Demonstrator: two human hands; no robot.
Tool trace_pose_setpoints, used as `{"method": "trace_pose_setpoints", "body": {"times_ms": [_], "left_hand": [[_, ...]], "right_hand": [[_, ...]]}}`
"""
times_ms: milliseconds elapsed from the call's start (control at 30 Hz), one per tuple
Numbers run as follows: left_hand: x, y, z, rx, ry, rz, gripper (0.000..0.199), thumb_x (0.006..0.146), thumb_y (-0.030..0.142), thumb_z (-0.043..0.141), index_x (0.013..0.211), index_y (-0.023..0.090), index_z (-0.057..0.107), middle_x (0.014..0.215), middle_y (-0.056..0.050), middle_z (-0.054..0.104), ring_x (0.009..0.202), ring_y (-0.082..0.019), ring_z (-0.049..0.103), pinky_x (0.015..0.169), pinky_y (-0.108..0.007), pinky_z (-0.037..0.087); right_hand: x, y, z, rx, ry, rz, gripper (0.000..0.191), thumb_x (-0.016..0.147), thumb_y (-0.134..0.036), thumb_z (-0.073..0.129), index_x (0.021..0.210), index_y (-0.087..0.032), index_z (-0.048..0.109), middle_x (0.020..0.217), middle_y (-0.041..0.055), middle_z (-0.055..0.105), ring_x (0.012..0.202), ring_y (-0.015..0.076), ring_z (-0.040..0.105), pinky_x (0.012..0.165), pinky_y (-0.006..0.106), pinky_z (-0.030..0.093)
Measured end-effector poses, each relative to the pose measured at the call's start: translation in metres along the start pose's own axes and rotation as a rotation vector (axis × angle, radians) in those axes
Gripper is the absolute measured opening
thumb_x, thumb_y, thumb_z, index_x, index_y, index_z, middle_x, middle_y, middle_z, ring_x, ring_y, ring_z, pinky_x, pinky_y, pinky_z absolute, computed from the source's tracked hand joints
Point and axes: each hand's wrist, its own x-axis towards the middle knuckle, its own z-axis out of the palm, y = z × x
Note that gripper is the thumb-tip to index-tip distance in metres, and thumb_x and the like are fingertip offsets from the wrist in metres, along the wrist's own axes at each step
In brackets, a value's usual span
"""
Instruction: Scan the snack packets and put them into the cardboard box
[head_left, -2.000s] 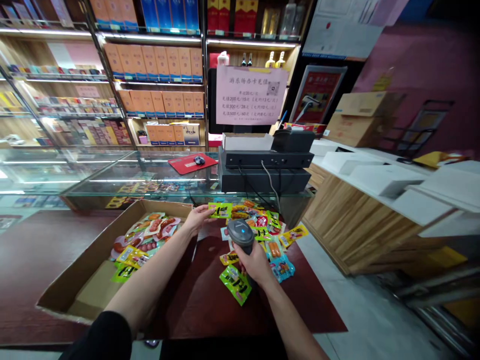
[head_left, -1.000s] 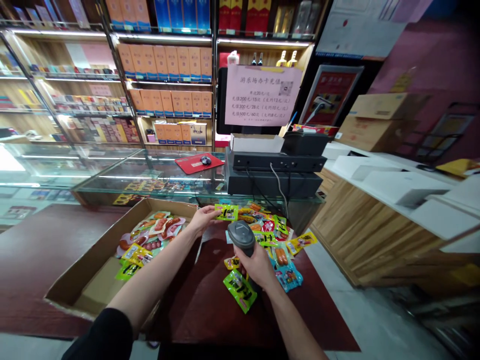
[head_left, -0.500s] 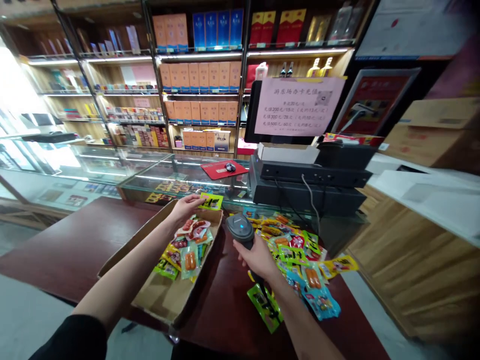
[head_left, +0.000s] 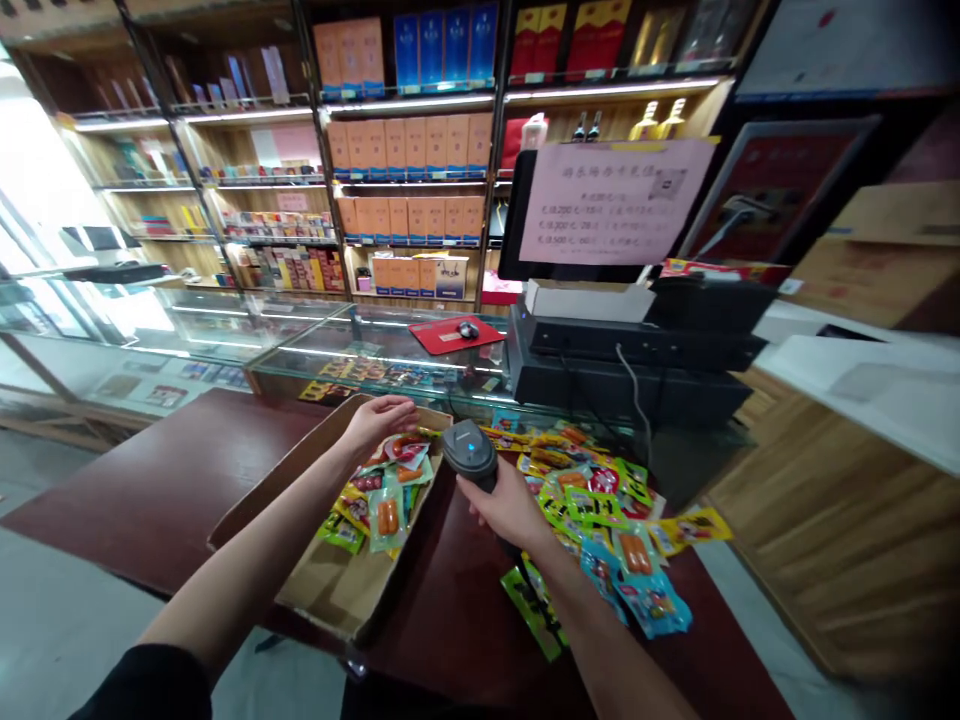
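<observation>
My right hand (head_left: 506, 505) grips a dark barcode scanner (head_left: 469, 452), its head tilted up with a small blue light on top. Over the far end of a shallow cardboard box (head_left: 330, 597) is my left hand (head_left: 381, 420), fingers drawn together. A thin yellow-green edge shows just below its fingertips; whether that is a held packet I cannot tell. Inside the box lie several snack packets (head_left: 387, 518), some with sausages showing. Right of the scanner spreads a loose pile of colourful snack packets (head_left: 592, 505). One green packet (head_left: 534, 612) lies partly under my right forearm.
The box and packets rest on a dark red-brown table (head_left: 172, 455). Behind it stands a glass counter (head_left: 352, 345) with a red mouse pad (head_left: 442, 337). A monitor with a pink notice (head_left: 615, 200) and a black cash drawer (head_left: 630, 375) stand at the back right.
The green packet that my left hand held out flat no longer shows its face. My left hand has turned and dipped slightly, and the scanner has moved a little left, nearer to it.
</observation>
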Motion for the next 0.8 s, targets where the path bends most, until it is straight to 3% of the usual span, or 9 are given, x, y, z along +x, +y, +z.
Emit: {"method": "trace_pose_setpoints", "body": {"times_ms": [233, 400, 567, 700, 800], "left_hand": [[0.013, -0.049, 0.117, 0.099, -0.315, -0.107, 0.043, 0.059, 0.038, 0.081, 0.088, 0.011, 0.066, 0.081, -0.009, 0.071, 0.078, -0.019, 0.068, 0.072, -0.031, 0.056], [0.019, -0.078, 0.192, 0.166, -0.424, -0.161, 0.042, 0.057, 0.039, 0.081, 0.086, 0.011, 0.067, 0.075, -0.006, 0.07, 0.065, -0.014, 0.066, 0.066, -0.027, 0.054], [0.028, -0.106, 0.239, 0.358, -0.632, -0.07, 0.038, 0.063, 0.041, 0.075, 0.089, 0.013, 0.068, 0.079, -0.007, 0.07, 0.066, -0.014, 0.064, 0.064, -0.025, 0.051], [0.03, -0.122, 0.264, 0.747, -0.834, 0.115, 0.034, 0.063, 0.036, 0.074, 0.087, 0.014, 0.07, 0.077, -0.004, 0.069, 0.071, -0.015, 0.062, 0.065, -0.023, 0.047], [0.026, -0.126, 0.277, 1.096, -0.921, 0.212, 0.04, 0.058, 0.035, 0.076, 0.093, 0.016, 0.069, 0.079, -0.003, 0.069, 0.074, -0.017, 0.062, 0.067, -0.024, 0.045]], "right_hand": [[-0.027, 0.04, -0.065, -0.11, 0.257, 0.007, 0.032, 0.072, -0.037, 0.064, 0.097, -0.017, 0.066, 0.083, 0.0089, 0.072, 0.081, 0.0254, 0.068, 0.068, 0.032, 0.051], [-0.051, 0.06, -0.113, -0.157, 0.37, 0.07, 0.037, 0.073, -0.04, 0.062, 0.1, -0.015, 0.066, 0.092, 0.0103, 0.072, 0.087, 0.0256, 0.067, 0.074, 0.033, 0.051], [-0.074, 0.078, -0.146, -0.199, 0.464, 0.106, 0.035, 0.076, -0.041, 0.06, 0.1, -0.016, 0.065, 0.09, 0.0097, 0.072, 0.088, 0.0257, 0.067, 0.073, 0.032, 0.051], [-0.09, 0.094, -0.16, -0.221, 0.523, 0.139, 0.034, 0.074, -0.042, 0.061, 0.097, -0.017, 0.065, 0.082, 0.0072, 0.072, 0.079, 0.0242, 0.067, 0.067, 0.03, 0.051], [-0.099, 0.102, -0.165, -0.225, 0.556, 0.156, 0.033, 0.072, -0.042, 0.061, 0.094, -0.017, 0.067, 0.081, 0.007, 0.072, 0.078, 0.024, 0.067, 0.065, 0.03, 0.051]]}}
